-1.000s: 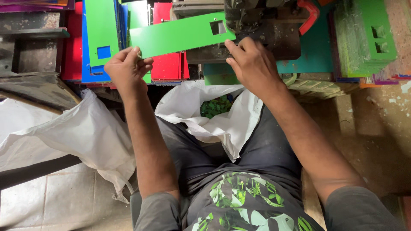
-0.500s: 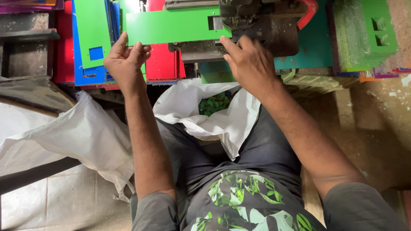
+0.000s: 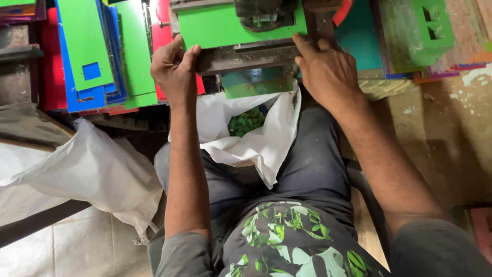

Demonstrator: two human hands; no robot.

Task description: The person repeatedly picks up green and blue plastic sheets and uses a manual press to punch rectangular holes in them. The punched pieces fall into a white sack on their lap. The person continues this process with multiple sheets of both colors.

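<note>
A flat green plastic sheet lies on the bed of a dark metal press machine at the top middle. My left hand pinches the sheet's left lower corner at the machine's edge. My right hand rests fingers-up against the sheet's right edge and the machine's metal frame; whether it grips the sheet is unclear. Under the machine, between my knees, an open white sack holds small green plastic offcuts.
Stacked green, blue and red plastic sheets with square cut-outs stand at the left. A green block with two slots sits at the upper right. Another white sack lies at my left, over tiled floor.
The green sheet has gone from a tilted position to lying flat and pushed further into the machine. Both hands moved with it toward the press.
</note>
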